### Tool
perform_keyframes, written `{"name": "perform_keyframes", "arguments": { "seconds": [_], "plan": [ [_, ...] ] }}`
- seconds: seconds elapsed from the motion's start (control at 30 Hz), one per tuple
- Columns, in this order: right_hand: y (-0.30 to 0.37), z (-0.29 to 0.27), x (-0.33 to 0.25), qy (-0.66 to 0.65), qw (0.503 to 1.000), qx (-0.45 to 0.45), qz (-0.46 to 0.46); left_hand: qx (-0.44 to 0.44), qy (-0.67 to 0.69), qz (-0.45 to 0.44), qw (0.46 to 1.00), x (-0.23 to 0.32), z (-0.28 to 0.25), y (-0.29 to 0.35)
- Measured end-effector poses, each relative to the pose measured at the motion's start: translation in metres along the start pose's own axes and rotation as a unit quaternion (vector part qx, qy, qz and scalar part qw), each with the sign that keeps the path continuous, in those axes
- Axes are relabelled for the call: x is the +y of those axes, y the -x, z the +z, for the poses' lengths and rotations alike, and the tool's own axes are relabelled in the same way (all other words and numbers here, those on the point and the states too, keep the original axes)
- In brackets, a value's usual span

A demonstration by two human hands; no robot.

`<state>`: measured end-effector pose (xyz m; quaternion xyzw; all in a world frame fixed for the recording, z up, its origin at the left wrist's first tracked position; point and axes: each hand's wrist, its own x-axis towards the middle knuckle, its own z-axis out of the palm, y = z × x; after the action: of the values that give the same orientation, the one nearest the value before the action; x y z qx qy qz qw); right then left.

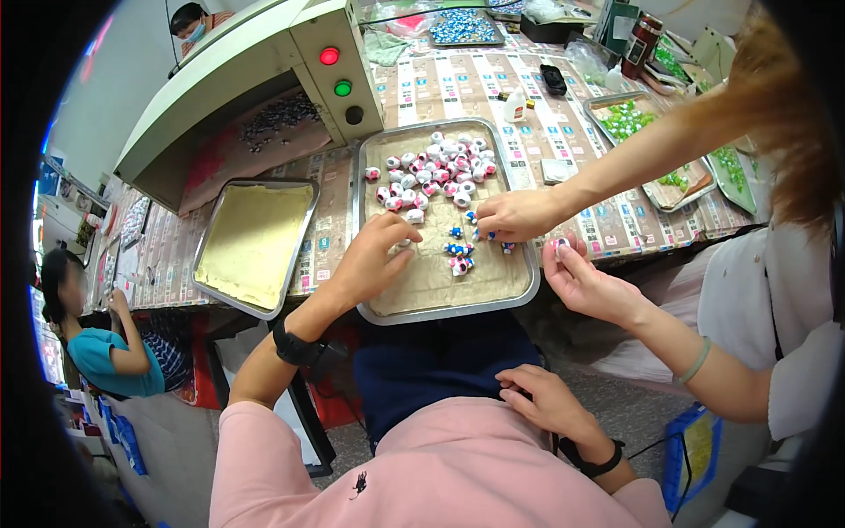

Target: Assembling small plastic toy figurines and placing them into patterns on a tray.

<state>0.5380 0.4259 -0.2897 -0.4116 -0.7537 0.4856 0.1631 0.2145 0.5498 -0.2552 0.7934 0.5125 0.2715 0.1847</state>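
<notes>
My left hand [380, 251] is over the left side of a metal tray [431, 310] lined with tan cloth. Its thumb and forefinger close around a small whitish piece, mostly hidden by the fingers. On the tray lies a heap of small round white pieces [433, 167] with pink and black marks. Nearer me sit several blue-and-white pieces [456, 250] and a pink-and-white one [460, 265]. My right hand [550, 405] rests at my lap, fingers apart, holding nothing.
A co-worker at right reaches one hand [512, 216] onto the tray; their other hand [585, 277] pinches a small piece. A yellow-lined tray [251, 242] is at left, below a machine [238, 79] with lit buttons. Trays of green pieces [627, 119] stand at right.
</notes>
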Motion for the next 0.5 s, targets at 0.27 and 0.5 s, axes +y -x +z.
{"name": "perform_keyframes", "arguments": {
  "seconds": [0.27, 0.5],
  "plan": [
    [-0.029, -0.001, -0.010, -0.001, 0.999, 0.002, -0.034, -0.016, 0.010, -0.003, 1.000, 0.010, 0.008, 0.005],
    [-0.044, -0.004, -0.014, 0.028, 0.999, -0.008, -0.040, -0.031, 0.042, 0.003, 0.999, 0.010, 0.014, 0.004]
  ]
}}
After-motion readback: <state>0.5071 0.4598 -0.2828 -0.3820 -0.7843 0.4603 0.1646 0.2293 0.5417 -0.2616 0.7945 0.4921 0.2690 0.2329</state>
